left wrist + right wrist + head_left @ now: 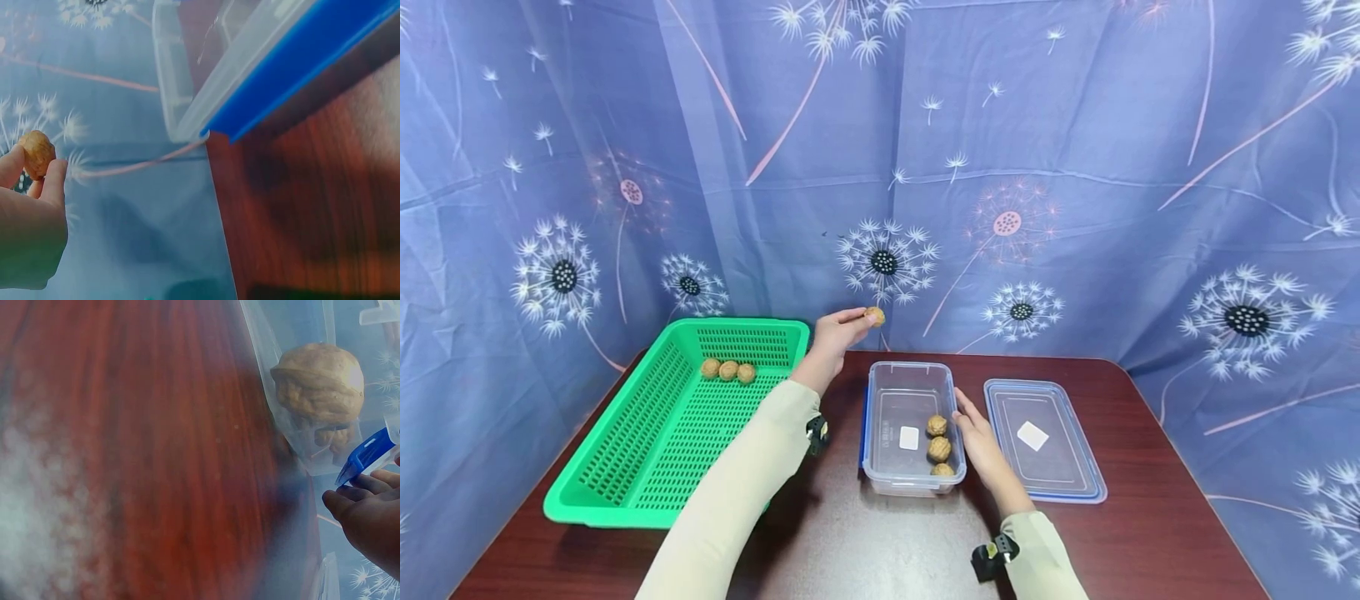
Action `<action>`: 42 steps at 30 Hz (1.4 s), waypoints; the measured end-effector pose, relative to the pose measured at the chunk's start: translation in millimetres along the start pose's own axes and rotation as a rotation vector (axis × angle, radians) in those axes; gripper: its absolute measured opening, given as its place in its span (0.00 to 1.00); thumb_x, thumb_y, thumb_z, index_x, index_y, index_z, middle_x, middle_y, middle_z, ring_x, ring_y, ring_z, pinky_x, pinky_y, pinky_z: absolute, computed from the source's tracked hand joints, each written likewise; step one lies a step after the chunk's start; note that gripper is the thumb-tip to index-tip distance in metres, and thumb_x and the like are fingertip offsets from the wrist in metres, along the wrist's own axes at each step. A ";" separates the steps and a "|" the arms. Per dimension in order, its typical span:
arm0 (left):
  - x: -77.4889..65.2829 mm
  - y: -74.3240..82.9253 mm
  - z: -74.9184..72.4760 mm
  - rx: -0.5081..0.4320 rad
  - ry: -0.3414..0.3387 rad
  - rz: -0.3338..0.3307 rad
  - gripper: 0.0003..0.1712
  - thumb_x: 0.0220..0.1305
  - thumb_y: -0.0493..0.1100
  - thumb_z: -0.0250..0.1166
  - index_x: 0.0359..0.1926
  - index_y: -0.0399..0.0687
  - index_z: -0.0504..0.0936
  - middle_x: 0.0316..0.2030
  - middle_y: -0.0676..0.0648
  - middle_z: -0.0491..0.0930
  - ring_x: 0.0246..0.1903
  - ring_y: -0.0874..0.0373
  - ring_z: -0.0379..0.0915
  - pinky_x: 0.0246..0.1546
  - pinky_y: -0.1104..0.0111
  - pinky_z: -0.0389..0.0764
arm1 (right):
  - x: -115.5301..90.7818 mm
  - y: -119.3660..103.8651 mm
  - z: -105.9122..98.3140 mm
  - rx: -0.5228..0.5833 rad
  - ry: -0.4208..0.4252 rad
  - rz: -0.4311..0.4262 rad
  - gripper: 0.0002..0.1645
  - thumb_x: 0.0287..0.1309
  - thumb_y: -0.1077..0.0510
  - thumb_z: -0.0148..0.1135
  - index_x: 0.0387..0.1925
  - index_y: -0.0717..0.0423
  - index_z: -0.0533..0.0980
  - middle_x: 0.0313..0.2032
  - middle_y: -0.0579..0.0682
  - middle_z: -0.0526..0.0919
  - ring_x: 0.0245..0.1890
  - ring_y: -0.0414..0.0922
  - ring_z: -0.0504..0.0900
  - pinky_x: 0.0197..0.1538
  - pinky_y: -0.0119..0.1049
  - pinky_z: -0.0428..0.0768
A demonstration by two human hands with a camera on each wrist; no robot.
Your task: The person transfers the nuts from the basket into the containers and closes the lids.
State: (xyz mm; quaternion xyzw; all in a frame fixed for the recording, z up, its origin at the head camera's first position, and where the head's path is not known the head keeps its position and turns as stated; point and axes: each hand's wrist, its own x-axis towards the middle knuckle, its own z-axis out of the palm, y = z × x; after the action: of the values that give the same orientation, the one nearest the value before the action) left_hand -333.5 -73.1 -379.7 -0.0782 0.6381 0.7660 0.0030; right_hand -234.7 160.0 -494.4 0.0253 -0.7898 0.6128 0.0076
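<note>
In the head view my left hand (838, 340) is raised behind the green basket and the clear box. A walnut (875, 316) is pinched between its thumb and fingertips; the left wrist view shows the same walnut (39, 154) at the fingertips. My right hand (977, 437) touches the right side of the clear plastic box (891, 392), its fingers extended along the wall. From the right wrist, those fingers (369, 484) appear right at a blue clip (369, 453) of the box. Inside the box, 3 walnuts (938, 450) line the right wall near a white label (909, 437).
The green slotted basket (625, 508) stands at the left with 3 walnuts (727, 370) near its back wall. To the right lies the clear lid (1052, 475), bearing a white label (1033, 435). A patterned blue cloth (1000, 100) hangs behind the dark wooden table (1172, 517).
</note>
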 end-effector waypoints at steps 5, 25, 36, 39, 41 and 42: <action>-5.5 -11.6 10.3 0.005 -0.040 -0.014 0.22 0.59 0.34 0.68 0.56 0.34 0.79 0.53 0.35 0.79 0.51 0.45 0.78 0.53 0.62 0.79 | -8.3 -19.2 -0.2 0.014 -0.006 0.005 0.29 0.71 0.66 0.41 0.71 0.66 0.55 0.69 0.66 0.58 0.68 0.64 0.56 0.70 0.58 0.53; -26.3 -74.9 42.8 0.080 -0.135 0.000 0.21 0.58 0.33 0.69 0.53 0.32 0.80 0.45 0.35 0.83 0.42 0.51 0.82 0.46 0.65 0.83 | 1.2 -1.9 -0.9 0.002 -0.006 -0.001 0.29 0.72 0.63 0.41 0.72 0.62 0.55 0.70 0.64 0.58 0.68 0.62 0.57 0.71 0.56 0.53; -33.3 -108.5 50.4 0.090 -0.166 -0.017 0.20 0.59 0.32 0.67 0.53 0.30 0.79 0.45 0.35 0.82 0.42 0.55 0.81 0.53 0.58 0.79 | -7.3 -21.3 -1.4 -0.007 -0.020 0.000 0.29 0.71 0.66 0.41 0.71 0.68 0.54 0.69 0.67 0.57 0.68 0.65 0.57 0.70 0.59 0.52; -35.1 -113.5 51.7 0.101 -0.156 -0.034 0.20 0.59 0.33 0.68 0.53 0.32 0.80 0.45 0.36 0.83 0.43 0.55 0.81 0.51 0.61 0.80 | -14.6 -35.4 -1.0 -0.024 -0.024 0.006 0.29 0.71 0.66 0.40 0.70 0.69 0.54 0.69 0.68 0.57 0.68 0.66 0.57 0.70 0.59 0.53; -36.6 -116.1 52.8 0.114 -0.154 -0.037 0.20 0.59 0.34 0.68 0.53 0.32 0.80 0.45 0.37 0.83 0.43 0.54 0.81 0.50 0.62 0.81 | -17.6 -39.9 -0.4 -0.032 -0.026 0.012 0.29 0.71 0.66 0.39 0.70 0.69 0.54 0.69 0.68 0.56 0.68 0.65 0.56 0.70 0.58 0.53; -37.3 -117.5 53.3 0.119 -0.155 -0.033 0.20 0.59 0.33 0.68 0.52 0.31 0.80 0.45 0.36 0.83 0.43 0.54 0.81 0.49 0.62 0.81 | -18.7 -41.4 -0.2 -0.035 -0.025 0.014 0.29 0.71 0.66 0.39 0.70 0.69 0.54 0.69 0.68 0.56 0.68 0.65 0.56 0.70 0.58 0.53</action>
State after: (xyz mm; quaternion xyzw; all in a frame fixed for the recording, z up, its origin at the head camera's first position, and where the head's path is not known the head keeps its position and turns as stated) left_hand -290.5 4.4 -480.7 -0.0290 0.6790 0.7302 0.0696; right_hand -214.0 150.5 -455.0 0.0274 -0.8006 0.5985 -0.0061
